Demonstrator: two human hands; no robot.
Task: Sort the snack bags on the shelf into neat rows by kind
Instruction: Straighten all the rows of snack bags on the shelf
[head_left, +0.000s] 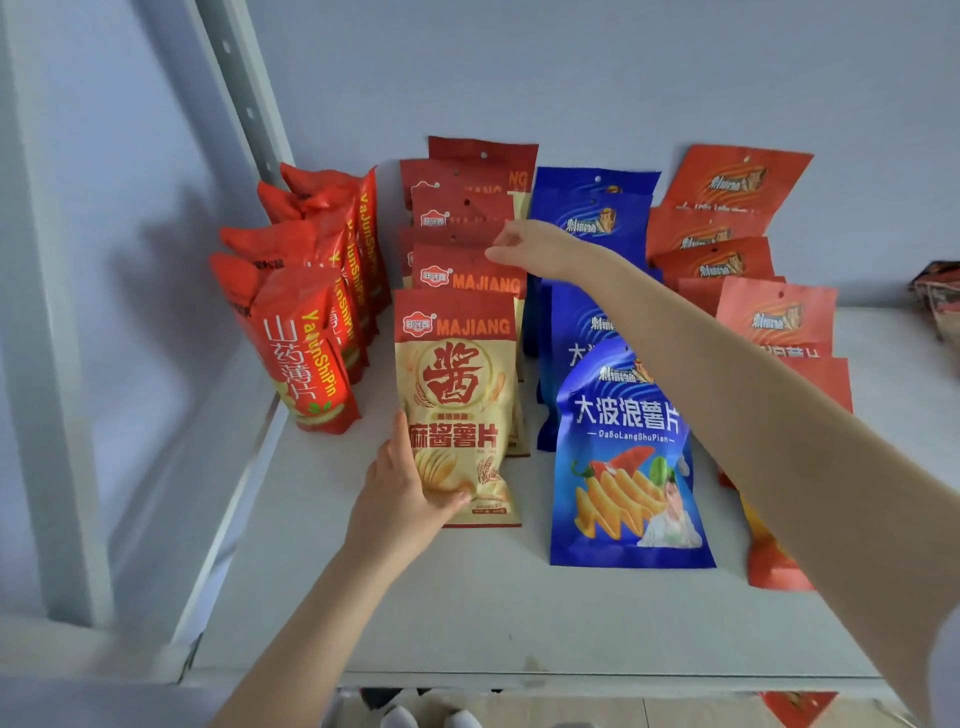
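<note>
Four rows of snack bags stand on the white shelf (467, 597). At the left are red yam-chip bags (306, 353), then cream-and-red MAJIANG bags (457, 395), then blue wavy-chip bags (623, 452), then orange-red bags (774, 317) at the right. My left hand (410, 493) grips the lower left corner of the front MAJIANG bag, thumb on its face. My right hand (524, 247) reaches across the blue row and pinches the top edge of a MAJIANG bag farther back. My right forearm hides parts of the blue and orange-red rows.
A perforated metal upright (244, 93) stands at the shelf's back left, with a wall behind. A few dark snack packs (937, 296) lie at the far right edge. Another red bag (797, 706) shows below the shelf's front lip.
</note>
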